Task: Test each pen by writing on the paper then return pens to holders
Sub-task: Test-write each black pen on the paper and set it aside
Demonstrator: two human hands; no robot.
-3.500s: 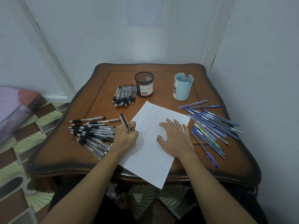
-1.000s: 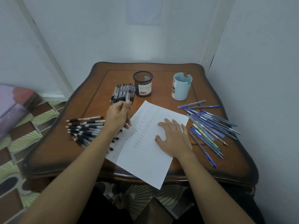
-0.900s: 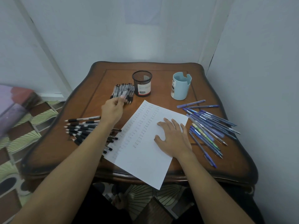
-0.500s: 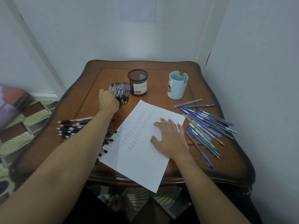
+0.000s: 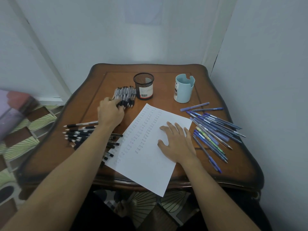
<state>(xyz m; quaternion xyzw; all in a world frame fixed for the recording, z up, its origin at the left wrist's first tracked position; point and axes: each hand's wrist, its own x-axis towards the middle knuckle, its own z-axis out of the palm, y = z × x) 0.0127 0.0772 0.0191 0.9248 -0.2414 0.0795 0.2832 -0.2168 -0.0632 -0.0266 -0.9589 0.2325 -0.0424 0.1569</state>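
Both hands out, the left reaching higher in the frame

The left hand sits left of centre, back up, fingers bent and bunched; whether they pinch anything cannot be told. The right hand lies flat right of centre, palm down, fingers straight and spread. The left forearm enters from the lower left corner, the right forearm from the lower right

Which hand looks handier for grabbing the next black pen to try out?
Left, probably. The left hand is close to the pile of black pens, its forearm crossing them. The right hand lies flat on the paper, steadying it, over by the blue pens.
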